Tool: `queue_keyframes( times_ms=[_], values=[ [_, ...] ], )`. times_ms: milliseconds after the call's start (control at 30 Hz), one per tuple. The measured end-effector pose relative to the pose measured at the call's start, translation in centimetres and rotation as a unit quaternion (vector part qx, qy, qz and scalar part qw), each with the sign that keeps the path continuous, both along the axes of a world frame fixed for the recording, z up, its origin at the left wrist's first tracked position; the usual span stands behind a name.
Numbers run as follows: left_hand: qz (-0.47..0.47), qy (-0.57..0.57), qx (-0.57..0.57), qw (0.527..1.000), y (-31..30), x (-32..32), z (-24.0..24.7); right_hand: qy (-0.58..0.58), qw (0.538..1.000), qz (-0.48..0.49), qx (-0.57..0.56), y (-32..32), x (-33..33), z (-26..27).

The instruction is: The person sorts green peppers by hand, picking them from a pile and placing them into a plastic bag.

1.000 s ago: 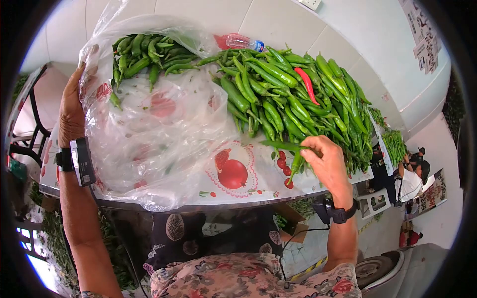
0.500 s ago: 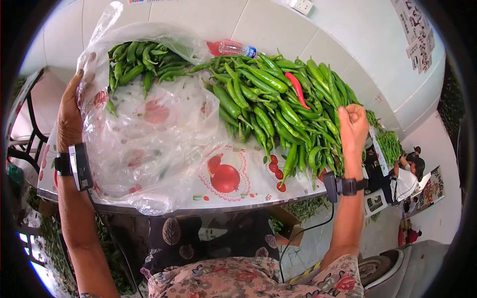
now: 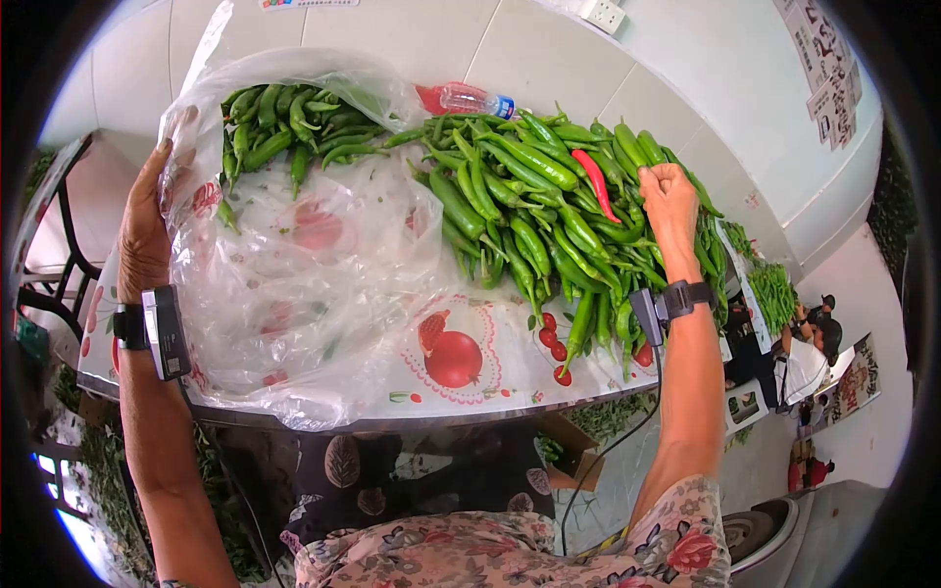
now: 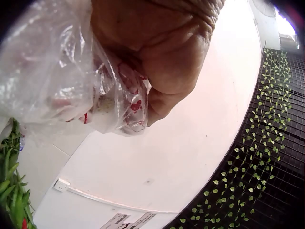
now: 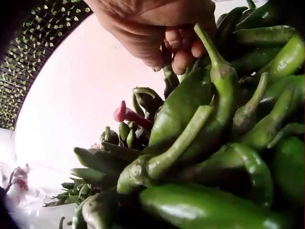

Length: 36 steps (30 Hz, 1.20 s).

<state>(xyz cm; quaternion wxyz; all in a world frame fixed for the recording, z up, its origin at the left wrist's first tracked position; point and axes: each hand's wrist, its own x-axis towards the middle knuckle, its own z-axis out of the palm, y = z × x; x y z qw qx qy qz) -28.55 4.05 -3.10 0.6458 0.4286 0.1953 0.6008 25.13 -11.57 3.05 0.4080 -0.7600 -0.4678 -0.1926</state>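
Note:
My left hand [image 3: 146,225] holds up the near-left edge of a clear plastic bag [image 3: 294,260], its fingers behind the film. In the left wrist view the bunched bag [image 4: 128,102], with red print, lies against the fingers. Green chili peppers [image 3: 279,118] lie in the bag's far part. To the right is a large heap of long green chilies [image 3: 534,211] with one red chili [image 3: 596,186] on top. My right hand [image 3: 672,208] is over the heap's right side. In the right wrist view its fingers and thumb pinch a green chili [image 5: 170,78] near its stem.
A clear bottle [image 3: 475,100] lies behind the heap against the tiled wall [image 3: 392,34]. The table's cover [image 3: 454,358] shows printed fruit, and its front edge runs close to my body. More green chilies [image 3: 769,294] and a seated person [image 3: 804,363] are farther right.
My right hand has gone from the heap's front edge, where it held a green chili, over to the right side and then farther back. The left hand keeps its hold on the bag.

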Motion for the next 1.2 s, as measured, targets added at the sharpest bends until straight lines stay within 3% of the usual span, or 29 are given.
queue_keyframes(
  times_ms=[233, 333, 433, 567, 633, 700, 767, 900, 1100, 1200],
  values=[
    [0.011, 0.026, -0.013, 1.000, 1.4, -1.0, -0.6, -0.062, 0.998, -0.006, -0.030, -1.1, -1.9, 0.4],
    [0.021, 0.003, 0.006, 1.000, 0.4, -0.1, -0.1, -0.088, 0.995, 0.006, 0.041, -2.0, -1.3, 0.6],
    [-0.015, -0.010, 0.023, 1.000, 0.5, -0.2, -0.2, -0.016, 0.996, -0.003, 0.087, -3.7, -1.0, 0.7],
    [0.038, 0.020, 0.030, 0.999, 0.6, -0.3, -0.2, 0.108, 0.986, 0.041, 0.119, -6.6, -0.6, -0.4],
    [0.091, 0.045, 0.025, 0.995, 0.3, -0.1, -0.5, 0.163, 0.981, 0.058, 0.083, -8.5, -1.3, -1.0],
    [0.139, 0.147, 0.184, 0.962, 3.4, -2.7, -3.4, 0.201, 0.973, 0.093, 0.068, -10.4, -1.9, -2.3],
    [0.181, 0.290, 0.307, 0.888, 4.6, -3.8, -4.6, 0.211, 0.972, 0.099, 0.034, -12.1, -3.6, -3.3],
    [0.182, 0.267, 0.341, 0.883, 5.6, -4.3, -5.2, 0.226, 0.963, 0.143, -0.006, -14.6, -5.9, -5.6],
    [0.177, 0.268, 0.263, 0.910, 5.8, -4.7, -4.9, 0.224, 0.959, 0.173, 0.007, -16.0, -8.1, -10.7],
    [0.152, 0.225, 0.214, 0.938, 6.1, -5.0, -4.5, 0.163, 0.971, 0.160, -0.068, -16.0, -9.7, -11.0]
  ],
)
